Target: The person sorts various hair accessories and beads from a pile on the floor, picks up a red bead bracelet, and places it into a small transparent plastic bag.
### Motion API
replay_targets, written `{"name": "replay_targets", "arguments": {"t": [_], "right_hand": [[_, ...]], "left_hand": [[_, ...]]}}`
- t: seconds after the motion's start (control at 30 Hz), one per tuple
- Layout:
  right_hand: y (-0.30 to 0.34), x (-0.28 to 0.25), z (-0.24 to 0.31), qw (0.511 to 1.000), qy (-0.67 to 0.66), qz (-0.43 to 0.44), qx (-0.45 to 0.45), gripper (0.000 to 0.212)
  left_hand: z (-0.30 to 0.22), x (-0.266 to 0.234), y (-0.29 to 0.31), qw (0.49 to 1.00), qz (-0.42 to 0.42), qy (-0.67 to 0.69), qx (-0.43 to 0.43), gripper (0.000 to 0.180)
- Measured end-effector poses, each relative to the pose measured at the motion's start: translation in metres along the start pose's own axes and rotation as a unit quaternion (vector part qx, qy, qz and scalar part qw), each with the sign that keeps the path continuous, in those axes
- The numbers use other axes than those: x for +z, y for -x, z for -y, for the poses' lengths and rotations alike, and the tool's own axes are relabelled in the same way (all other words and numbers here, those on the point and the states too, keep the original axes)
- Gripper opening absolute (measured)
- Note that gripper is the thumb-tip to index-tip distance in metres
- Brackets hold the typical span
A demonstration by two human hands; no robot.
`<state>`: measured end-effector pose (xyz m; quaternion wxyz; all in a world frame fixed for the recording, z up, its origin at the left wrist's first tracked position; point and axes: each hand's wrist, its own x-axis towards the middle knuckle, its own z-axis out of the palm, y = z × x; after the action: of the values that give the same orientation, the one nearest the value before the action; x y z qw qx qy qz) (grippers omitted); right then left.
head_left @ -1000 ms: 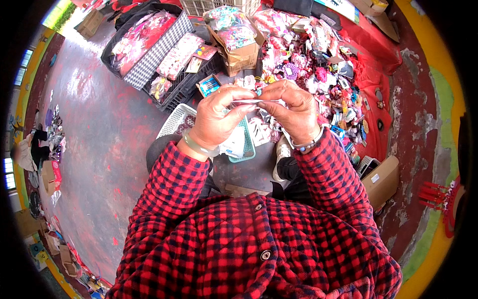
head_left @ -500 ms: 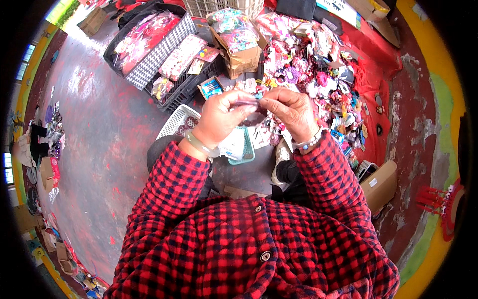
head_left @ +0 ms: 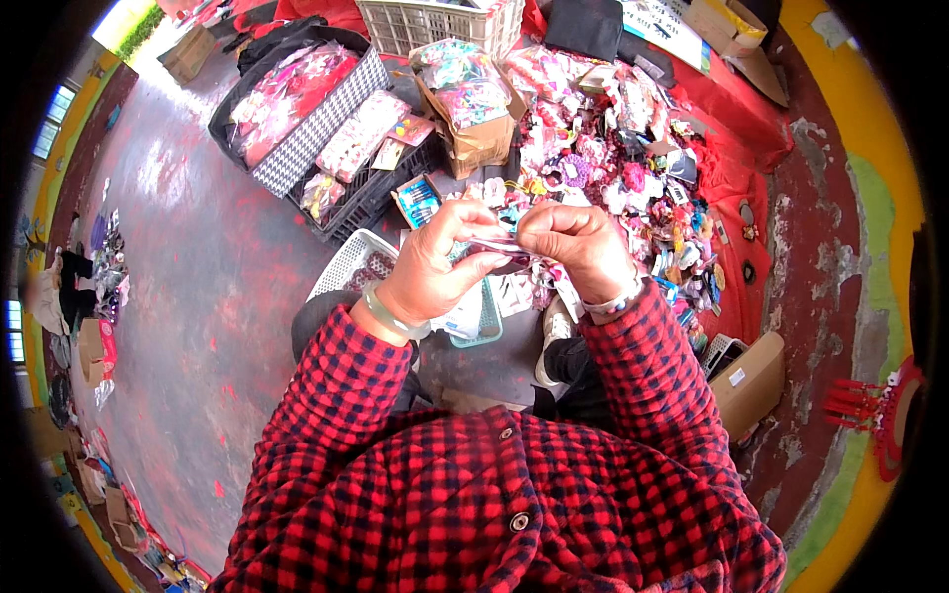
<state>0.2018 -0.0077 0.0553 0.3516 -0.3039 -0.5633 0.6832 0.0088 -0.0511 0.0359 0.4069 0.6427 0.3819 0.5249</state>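
My left hand (head_left: 423,269) pinches one end of a thin, shiny, pinkish-purple strip (head_left: 497,245) between thumb and fingers. My right hand (head_left: 583,255) meets it from the other side, thumb and fingertips closed at the strip's right end. The strip's exact kind is too small to make out. Below the hands stand a white perforated basket (head_left: 334,274) with dark red round pieces in it and a light teal basket (head_left: 491,318) with whitish packets. Part of both baskets is hidden behind my left hand.
A big heap of colourful hair accessories (head_left: 633,163) lies ahead to the right on red cloth (head_left: 743,212). Ahead left are a houndstooth-sided bin (head_left: 326,128), a black crate (head_left: 361,203) and a cardboard box (head_left: 481,141). Another carton (head_left: 748,383) leans by the right wall.
Both hands sit slightly lower in the picture and my right hand has turned a little. A dark loop below the fingers no longer shows; more of the strip is visible between the hands.
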Motion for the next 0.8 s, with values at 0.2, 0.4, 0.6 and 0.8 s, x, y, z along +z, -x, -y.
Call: {"name": "replay_targets", "arguments": {"t": [0.2, 0.4, 0.6, 0.8], "right_hand": [[0.004, 0.01, 0.014, 0.943, 0.223, -0.018, -0.246, 0.004], [0.002, 0.013, 0.012, 0.916, 0.287, -0.019, -0.281, 0.01], [0.0, 0.015, -0.005, 0.984, 0.125, -0.049, -0.118, 0.011], [0.001, 0.023, -0.004, 0.983, 0.111, -0.077, -0.121, 0.002]], "left_hand": [[-0.006, -0.003, -0.007, 0.996, 0.047, 0.063, -0.032, 0.014], [-0.007, -0.006, -0.006, 0.999, 0.029, 0.033, 0.02, 0.011], [-0.006, -0.006, -0.004, 0.997, -0.005, 0.071, -0.019, 0.008], [-0.004, -0.004, -0.003, 0.989, -0.02, 0.13, -0.069, 0.005]]}}
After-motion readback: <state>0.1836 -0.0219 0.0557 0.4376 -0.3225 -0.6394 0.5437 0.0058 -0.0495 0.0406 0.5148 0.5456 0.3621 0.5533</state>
